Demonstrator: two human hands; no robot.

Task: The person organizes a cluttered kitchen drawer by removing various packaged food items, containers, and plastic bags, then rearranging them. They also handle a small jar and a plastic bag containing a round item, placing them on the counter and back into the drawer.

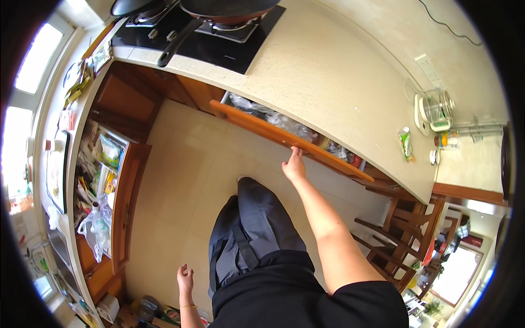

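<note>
My right hand [294, 165] reaches forward to the front of a partly pulled-out wooden drawer [262, 128], its fingertips at the handle; the handle is mostly hidden by them. Crumpled clear plastic bags and other packages [291, 125] lie inside the drawer, below the countertop's edge. Away from the drawer, my left hand [186, 279] hangs low over the tiled floor with its fingers loosely bent and nothing in it. A thin bangle circles the left wrist.
Left, a second drawer [130, 205] stands open, full of bags and packages. A pan [229, 10] sits on the gas hob [221, 51], its handle over the counter edge. A green packet [405, 143] and a glass kettle [438, 110] are on the countertop [320, 78]. Wooden chairs [393, 233] stand right.
</note>
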